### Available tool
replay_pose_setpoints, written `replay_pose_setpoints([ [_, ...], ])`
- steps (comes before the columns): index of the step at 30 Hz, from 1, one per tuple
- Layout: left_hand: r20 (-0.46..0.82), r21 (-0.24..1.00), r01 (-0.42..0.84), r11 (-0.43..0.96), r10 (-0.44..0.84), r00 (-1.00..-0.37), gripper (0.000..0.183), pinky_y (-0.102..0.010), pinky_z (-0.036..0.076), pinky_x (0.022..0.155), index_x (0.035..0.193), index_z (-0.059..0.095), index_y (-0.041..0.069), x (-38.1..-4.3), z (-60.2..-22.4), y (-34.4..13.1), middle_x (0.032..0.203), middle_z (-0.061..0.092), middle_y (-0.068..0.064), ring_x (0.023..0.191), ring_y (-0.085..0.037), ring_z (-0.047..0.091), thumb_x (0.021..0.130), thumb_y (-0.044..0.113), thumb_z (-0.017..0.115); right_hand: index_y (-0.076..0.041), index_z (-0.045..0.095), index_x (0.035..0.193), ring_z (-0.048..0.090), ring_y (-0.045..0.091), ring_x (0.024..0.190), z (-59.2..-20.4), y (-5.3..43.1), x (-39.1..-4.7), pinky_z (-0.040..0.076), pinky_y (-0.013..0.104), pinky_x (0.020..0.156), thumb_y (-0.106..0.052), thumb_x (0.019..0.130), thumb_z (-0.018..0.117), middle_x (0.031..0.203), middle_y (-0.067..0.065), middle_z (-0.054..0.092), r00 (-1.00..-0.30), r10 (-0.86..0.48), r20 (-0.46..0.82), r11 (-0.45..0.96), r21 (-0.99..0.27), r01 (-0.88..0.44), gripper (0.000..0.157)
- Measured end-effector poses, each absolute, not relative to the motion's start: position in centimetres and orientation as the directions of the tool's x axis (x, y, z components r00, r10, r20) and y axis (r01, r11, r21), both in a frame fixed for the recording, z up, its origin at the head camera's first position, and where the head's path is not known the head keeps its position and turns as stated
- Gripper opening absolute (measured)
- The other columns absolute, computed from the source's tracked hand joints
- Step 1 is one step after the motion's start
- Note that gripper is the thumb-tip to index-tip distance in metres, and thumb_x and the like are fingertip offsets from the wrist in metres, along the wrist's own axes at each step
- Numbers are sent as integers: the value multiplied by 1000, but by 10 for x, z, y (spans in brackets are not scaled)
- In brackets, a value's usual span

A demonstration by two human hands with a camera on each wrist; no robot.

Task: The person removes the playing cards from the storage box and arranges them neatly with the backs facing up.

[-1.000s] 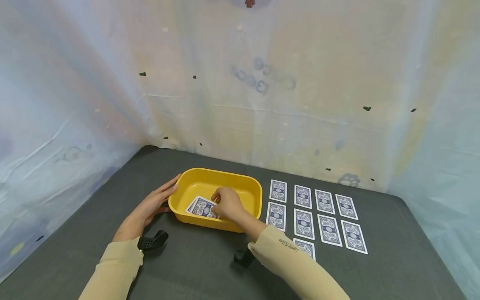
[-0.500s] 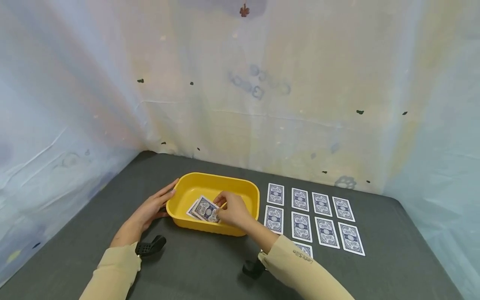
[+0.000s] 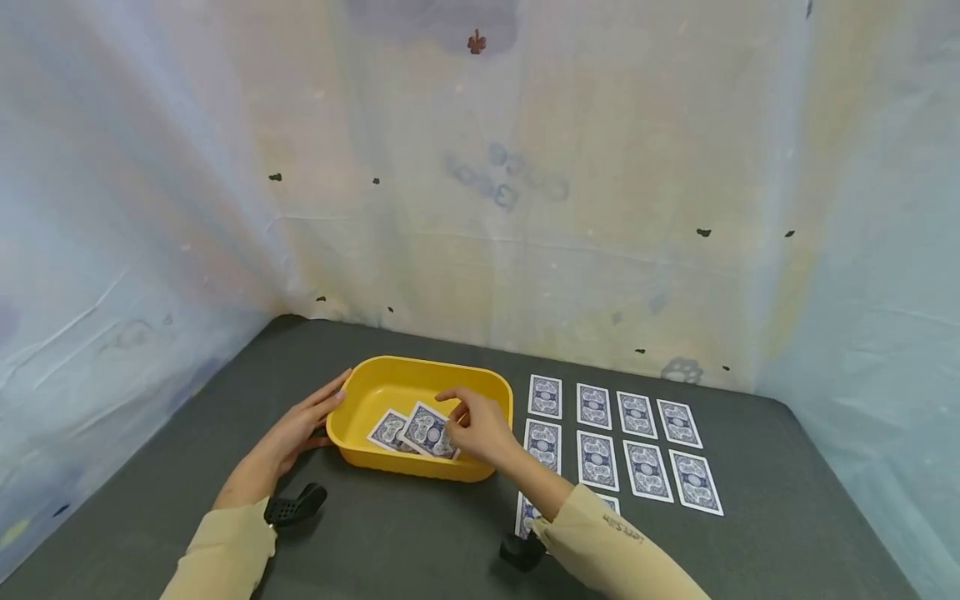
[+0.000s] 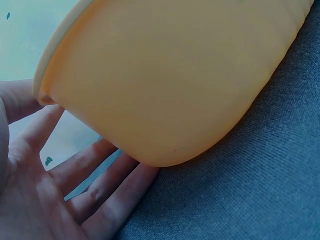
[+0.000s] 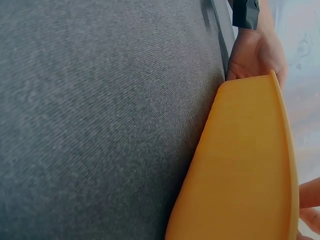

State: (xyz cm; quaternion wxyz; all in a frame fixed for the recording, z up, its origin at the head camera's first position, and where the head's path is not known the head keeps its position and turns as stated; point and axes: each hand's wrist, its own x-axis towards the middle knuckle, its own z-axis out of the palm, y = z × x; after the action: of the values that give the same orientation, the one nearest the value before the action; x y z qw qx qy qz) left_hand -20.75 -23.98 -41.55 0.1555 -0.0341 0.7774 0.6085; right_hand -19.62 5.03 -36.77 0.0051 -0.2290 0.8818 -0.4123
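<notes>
A yellow plastic bin (image 3: 420,468) stands on the dark table. Inside it lies a blue-backed playing card (image 3: 390,430), partly covered by a second playing card (image 3: 426,428) of the same design. My right hand (image 3: 480,427) reaches over the near rim and pinches the right side of that upper card, index finger raised. In the right wrist view only some fingers (image 5: 311,196) show past the bin wall; the card is hidden there. My left hand (image 3: 295,427) rests against the bin's left end with fairly straight fingers (image 4: 112,195) touching its outer wall.
Right of the bin, several face-down playing cards (image 3: 597,460) lie in rows on the dark cloth table (image 3: 405,542). My right forearm covers part of the nearest row. A pale printed curtain (image 3: 600,167) hangs behind the table and along its sides.
My right hand has shifted right with the upper card, uncovering more of the lower one. The left hand stays at the bin's end. The head view has tilted upward slightly.
</notes>
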Motion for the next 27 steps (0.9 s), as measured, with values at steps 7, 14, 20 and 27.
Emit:
replay_pose_setpoints([
  [7, -273, 937, -232, 263, 132, -953, 66, -53, 39, 103, 153, 9, 38, -206, -418, -239, 162, 4, -10, 143, -43, 20, 98, 54, 41, -11, 61, 126, 60, 13, 73, -371, 59, -193, 48, 21, 61, -2, 86, 61, 84, 5, 61, -900, -376, 221, 535, -741, -406, 41],
  [14, -279, 935, -237, 265, 134, -951, 64, -53, 40, 102, 153, 9, 38, -205, -418, -239, 162, 3, -10, 143, -43, 20, 99, 52, 41, -11, 52, 137, 60, 12, 67, -372, 73, -188, 49, 18, 60, 1, 82, 66, 84, 8, 59, -921, -305, 242, 473, -801, -367, 58],
  [20, -276, 936, -234, 264, 138, -951, 64, -55, 38, 104, 153, 8, 38, -206, -417, -239, 162, 2, -9, 143, -44, 18, 100, 51, 40, -12, 44, 143, 62, 16, 67, -370, 87, -184, 50, 18, 60, 4, 80, 69, 84, 13, 59, -929, -275, 247, 374, -863, -340, 69],
  [27, -275, 937, -232, 261, 140, -951, 66, -57, 35, 106, 154, 7, 37, -206, -416, -239, 163, 1, -9, 144, -44, 16, 99, 53, 41, -16, 42, 144, 62, 16, 66, -370, 100, -178, 50, 19, 58, 5, 81, 70, 84, 12, 58, -937, -253, 239, 371, -871, -322, 73],
])
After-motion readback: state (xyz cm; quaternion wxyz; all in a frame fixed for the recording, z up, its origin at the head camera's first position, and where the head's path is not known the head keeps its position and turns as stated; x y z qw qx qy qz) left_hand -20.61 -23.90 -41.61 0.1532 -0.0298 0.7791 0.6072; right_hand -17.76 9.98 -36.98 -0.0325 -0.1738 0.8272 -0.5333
